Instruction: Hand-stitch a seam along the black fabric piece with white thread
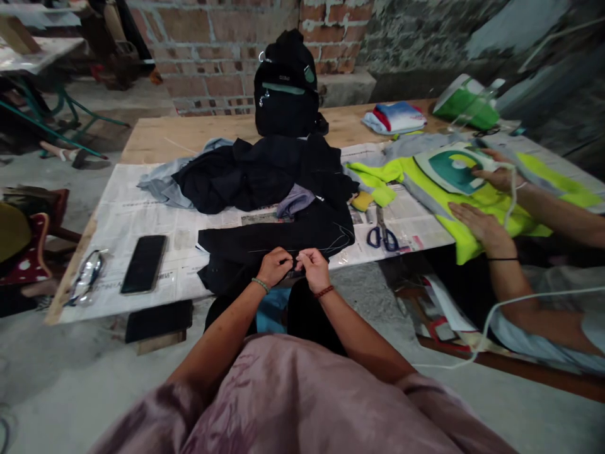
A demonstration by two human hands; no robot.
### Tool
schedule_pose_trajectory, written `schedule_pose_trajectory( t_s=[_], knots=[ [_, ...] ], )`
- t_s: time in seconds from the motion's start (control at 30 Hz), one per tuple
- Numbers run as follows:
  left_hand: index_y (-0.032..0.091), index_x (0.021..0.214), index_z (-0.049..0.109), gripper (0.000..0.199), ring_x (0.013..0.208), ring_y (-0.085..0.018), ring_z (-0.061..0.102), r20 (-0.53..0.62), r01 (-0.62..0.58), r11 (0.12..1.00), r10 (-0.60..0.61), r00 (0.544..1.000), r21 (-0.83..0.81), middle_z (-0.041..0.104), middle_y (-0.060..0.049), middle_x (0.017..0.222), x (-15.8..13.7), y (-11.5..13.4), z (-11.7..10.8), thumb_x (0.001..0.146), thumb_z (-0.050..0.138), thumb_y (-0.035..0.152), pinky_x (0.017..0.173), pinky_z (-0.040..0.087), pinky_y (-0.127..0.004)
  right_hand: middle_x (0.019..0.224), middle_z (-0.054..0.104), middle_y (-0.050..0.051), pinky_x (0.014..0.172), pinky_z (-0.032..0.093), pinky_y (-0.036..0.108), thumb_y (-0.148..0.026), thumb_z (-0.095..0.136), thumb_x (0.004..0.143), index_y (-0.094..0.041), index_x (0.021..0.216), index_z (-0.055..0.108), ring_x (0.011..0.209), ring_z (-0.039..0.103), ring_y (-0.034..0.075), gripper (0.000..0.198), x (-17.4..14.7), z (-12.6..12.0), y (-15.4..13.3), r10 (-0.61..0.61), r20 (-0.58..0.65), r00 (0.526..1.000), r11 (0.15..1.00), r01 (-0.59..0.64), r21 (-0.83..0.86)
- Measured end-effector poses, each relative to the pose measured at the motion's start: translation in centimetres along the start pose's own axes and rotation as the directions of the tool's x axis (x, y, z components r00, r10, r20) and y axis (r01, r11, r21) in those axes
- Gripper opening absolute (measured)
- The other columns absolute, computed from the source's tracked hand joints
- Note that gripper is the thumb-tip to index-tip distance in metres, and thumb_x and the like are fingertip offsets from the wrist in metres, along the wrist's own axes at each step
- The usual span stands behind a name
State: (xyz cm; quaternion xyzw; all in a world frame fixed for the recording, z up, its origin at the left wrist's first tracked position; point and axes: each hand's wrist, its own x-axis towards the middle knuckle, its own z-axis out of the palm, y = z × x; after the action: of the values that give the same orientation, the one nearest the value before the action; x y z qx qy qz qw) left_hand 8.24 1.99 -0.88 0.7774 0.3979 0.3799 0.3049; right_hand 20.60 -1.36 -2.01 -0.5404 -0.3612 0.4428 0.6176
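My left hand (275, 267) and my right hand (313, 270) are close together at the table's front edge, fingers pinched. Whatever sits between the fingertips is too small to make out. Just beyond them lies a black garment (278, 238), its near part hanging over the edge, with thin white lines along it. Behind it is a heap of dark clothing (246, 170) with a grey cloth (163, 186) under its left side. Dark-handled scissors (382, 234) lie to the right of the black garment.
Newspaper (111, 221) covers much of the table. At left are a phone (144, 263) and glasses (87, 274); a black backpack (286, 94) stands behind. On the right, a co-worker's hand holds an iron (449, 170) on a yellow-green garment (425, 202); its cord (486, 325) hangs nearby.
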Motion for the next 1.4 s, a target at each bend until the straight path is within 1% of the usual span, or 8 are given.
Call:
schedule_pose_trajectory(
  t_s=[0.2, 0.33, 0.6, 0.73, 0.9, 1.1, 1.2, 1.4],
  knots=[
    [0.015, 0.056, 0.059, 0.015, 0.06, -0.008, 0.05, -0.039, 0.035, 0.999, -0.033, 0.999, 0.041, 0.053, 0.001, 0.061, 0.1, 0.2, 0.3, 0.064, 0.051, 0.006, 0.058, 0.039, -0.019, 0.058, 0.055, -0.006, 0.045, 0.039, 0.019, -0.028, 0.056, 0.069, -0.016, 0.072, 0.05, 0.041, 0.049, 0.005, 0.013, 0.0, 0.1, -0.2, 0.018, -0.033, 0.999, 0.999, -0.016, 0.043],
    [0.016, 0.058, 0.059, 0.013, 0.062, -0.009, 0.051, -0.038, 0.016, 1.0, -0.016, 0.999, 0.004, 0.054, 0.001, 0.063, 0.0, 0.0, 0.3, 0.066, 0.052, 0.008, 0.061, 0.041, -0.02, 0.06, 0.056, -0.006, 0.044, 0.038, 0.018, -0.027, 0.057, 0.068, -0.017, 0.073, 0.05, 0.04, 0.049, 0.005, 0.013, 0.4, -0.2, -0.1, 0.028, -0.079, 0.997, 0.992, -0.018, 0.121],
    [0.016, 0.066, 0.061, 0.011, 0.067, -0.01, 0.053, -0.022, -0.023, 0.998, 0.022, 1.0, -0.059, 0.057, -0.001, 0.068, 0.0, 0.0, -0.1, 0.071, 0.053, 0.012, 0.065, 0.043, -0.022, 0.059, 0.056, -0.005, 0.043, 0.04, 0.019, -0.028, 0.058, 0.068, -0.017, 0.073, 0.053, 0.041, 0.05, 0.006, 0.013, 0.6, -0.5, -0.4, 0.015, -0.015, 1.0, 0.992, -0.013, 0.129],
    [0.017, 0.068, 0.062, 0.011, 0.068, -0.011, 0.054, 0.001, -0.04, 0.997, 0.04, 0.999, -0.064, 0.058, -0.002, 0.069, -0.1, 0.1, -0.1, 0.073, 0.053, 0.017, 0.065, 0.044, -0.023, 0.059, 0.056, -0.005, 0.045, 0.04, 0.019, -0.029, 0.057, 0.069, -0.018, 0.075, 0.053, 0.042, 0.05, 0.006, 0.014, 0.6, -0.7, -0.2, 0.001, 0.024, 1.0, 0.997, -0.003, 0.072],
    [0.016, 0.07, 0.063, 0.005, 0.067, -0.012, 0.054, -0.001, -0.061, 0.998, 0.061, 0.998, -0.01, 0.058, -0.002, 0.071, -0.2, 0.0, 0.1, 0.067, 0.061, 0.02, 0.063, 0.045, -0.024, 0.059, 0.056, -0.005, 0.047, 0.042, 0.02, -0.032, 0.056, 0.07, -0.018, 0.076, 0.053, 0.044, 0.05, 0.007, 0.015, 0.3, -0.8, 0.1, -0.022, 0.069, 0.997, 0.999, 0.024, -0.03],
    [0.016, 0.064, 0.062, 0.009, 0.065, -0.01, 0.053, -0.006, -0.022, 1.0, 0.021, 1.0, -0.016, 0.057, -0.001, 0.066, -0.1, 0.0, 0.1, 0.068, 0.055, 0.011, 0.062, 0.044, -0.021, 0.05, 0.05, -0.006, 0.052, 0.041, 0.021, -0.03, 0.05, 0.076, -0.018, 0.078, 0.054, 0.045, 0.049, 0.008, 0.012, -0.5, -0.7, -0.1, -0.15, 0.108, 0.983, 0.951, 0.173, -0.255],
    [0.017, 0.063, 0.062, 0.01, 0.064, -0.009, 0.053, -0.022, 0.012, 1.0, -0.013, 1.0, -0.025, 0.057, 0.0, 0.066, -0.1, 0.0, 0.1, 0.067, 0.055, 0.01, 0.061, 0.043, -0.021, 0.05, 0.049, -0.006, 0.052, 0.041, 0.02, -0.029, 0.05, 0.076, -0.019, 0.076, 0.054, 0.045, 0.048, 0.007, 0.011, -0.7, -0.7, -0.6, -0.19, 0.138, 0.972, 0.926, 0.224, -0.303],
    [0.017, 0.063, 0.062, 0.009, 0.064, -0.01, 0.053, 0.018, -0.026, 0.999, 0.027, 0.999, -0.019, 0.057, -0.001, 0.067, -0.2, -0.2, 0.0, 0.066, 0.056, 0.011, 0.061, 0.043, -0.021, 0.062, 0.055, -0.005, 0.04, 0.035, 0.017, -0.031, 0.052, 0.074, -0.018, 0.076, 0.049, 0.041, 0.048, 0.004, 0.013, 1.7, -1.8, -3.4, -0.122, -0.116, 0.986, 0.993, 0.121, -0.016]
  ],
)
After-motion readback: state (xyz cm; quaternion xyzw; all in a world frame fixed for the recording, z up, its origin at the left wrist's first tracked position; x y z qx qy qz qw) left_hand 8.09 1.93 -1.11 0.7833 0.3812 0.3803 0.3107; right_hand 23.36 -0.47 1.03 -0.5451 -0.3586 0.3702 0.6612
